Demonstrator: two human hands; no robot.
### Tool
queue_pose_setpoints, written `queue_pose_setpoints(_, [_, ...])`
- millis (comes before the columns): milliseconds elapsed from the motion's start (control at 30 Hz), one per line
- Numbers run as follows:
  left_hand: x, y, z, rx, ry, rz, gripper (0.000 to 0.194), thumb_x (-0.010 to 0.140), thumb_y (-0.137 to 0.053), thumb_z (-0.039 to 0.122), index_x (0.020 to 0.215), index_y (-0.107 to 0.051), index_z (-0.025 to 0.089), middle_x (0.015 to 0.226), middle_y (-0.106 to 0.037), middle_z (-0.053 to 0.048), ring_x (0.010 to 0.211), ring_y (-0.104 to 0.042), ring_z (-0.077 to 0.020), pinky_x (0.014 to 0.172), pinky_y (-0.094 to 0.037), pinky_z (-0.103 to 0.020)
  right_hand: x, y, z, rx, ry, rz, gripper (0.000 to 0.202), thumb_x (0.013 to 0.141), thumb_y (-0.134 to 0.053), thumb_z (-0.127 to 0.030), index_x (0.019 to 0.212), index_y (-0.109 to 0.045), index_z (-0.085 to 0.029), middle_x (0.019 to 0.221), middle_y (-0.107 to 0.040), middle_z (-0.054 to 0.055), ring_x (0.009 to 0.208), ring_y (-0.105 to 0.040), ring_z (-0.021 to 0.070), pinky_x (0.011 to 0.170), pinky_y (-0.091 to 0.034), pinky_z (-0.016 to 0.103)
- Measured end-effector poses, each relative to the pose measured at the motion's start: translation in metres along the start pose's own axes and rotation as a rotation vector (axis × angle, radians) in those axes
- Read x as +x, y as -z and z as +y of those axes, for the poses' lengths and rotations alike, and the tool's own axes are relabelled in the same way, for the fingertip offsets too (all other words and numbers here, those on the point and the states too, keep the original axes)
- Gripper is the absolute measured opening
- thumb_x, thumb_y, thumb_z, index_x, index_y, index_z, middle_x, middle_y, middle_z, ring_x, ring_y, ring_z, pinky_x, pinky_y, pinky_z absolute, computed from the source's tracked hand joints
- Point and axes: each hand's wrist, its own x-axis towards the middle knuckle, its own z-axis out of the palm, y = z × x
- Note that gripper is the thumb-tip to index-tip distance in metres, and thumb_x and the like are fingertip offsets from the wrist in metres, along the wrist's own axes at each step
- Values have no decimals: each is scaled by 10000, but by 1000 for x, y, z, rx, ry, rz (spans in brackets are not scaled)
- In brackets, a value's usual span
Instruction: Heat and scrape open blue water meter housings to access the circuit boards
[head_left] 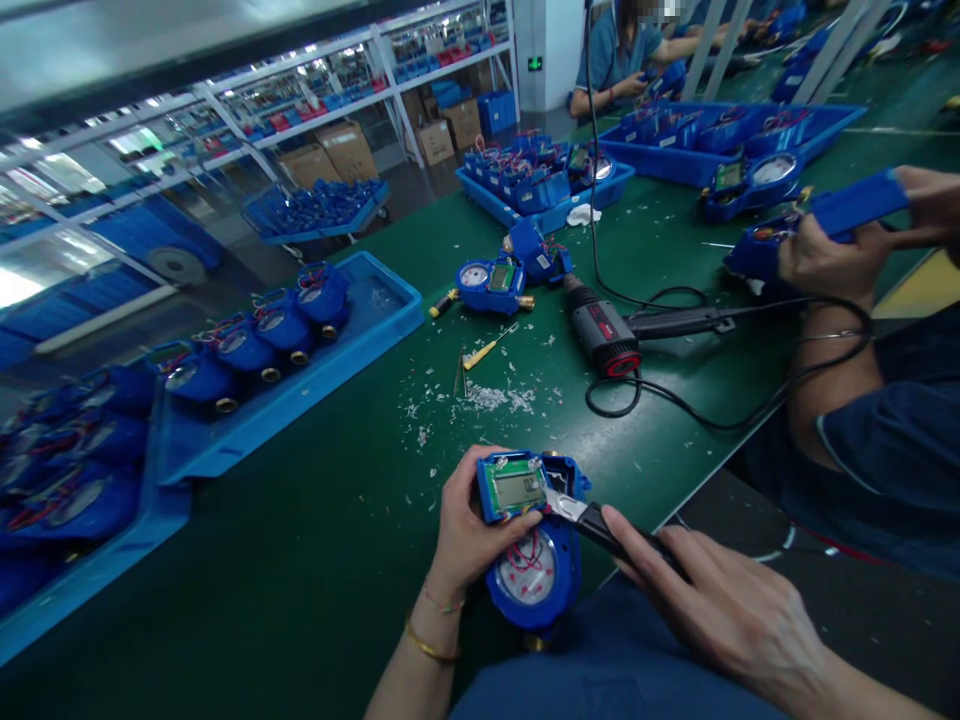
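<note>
My left hand (469, 535) is closed around the blue housing of a water meter (574, 560) at the table's near edge. The housing holds a green circuit board with a grey display (517, 487). Below it sits the meter's round dial, with red wires lying across it. My right hand (720, 590) grips a black-handled utility knife (600, 525). Its metal tip touches the housing beside the display's right end; the exact contact point is hard to make out. A brass fitting (536, 644) shows at the meter's lower end.
White scraps (495, 398) and a yellow screwdriver (484, 353) lie beyond my hands. A heat gun (604, 330) with a looping cord rests to the right. Blue trays (375, 345) of meters stand left and behind. A co-worker's hands (832, 255) hold a blue part at right.
</note>
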Motion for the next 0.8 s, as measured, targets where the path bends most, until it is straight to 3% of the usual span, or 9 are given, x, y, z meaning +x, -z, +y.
queue_pose_setpoints(400, [-1, -3, 2, 10, -14, 35, 523, 712, -844, 451, 1109, -609, 205, 1045, -641, -53, 948, -659, -221, 832, -578, -345, -4, -8, 2, 26, 3, -28, 397, 1041, -462, -257, 1425, -514, -173, 742, -507, -15, 599, -500, 99, 592, -350, 277])
queue_pose_setpoints(800, [-1, -2, -1, -54, -28, 28, 501, 695, -871, 308, 1126, -625, 244, 1071, -638, -20, 978, -653, -194, 866, -548, -288, 11, -2, 24, 134, 164, -57, 411, 1028, -419, -195, 1417, -463, -68, 737, -560, 8, 571, -564, 140, 512, -447, 287])
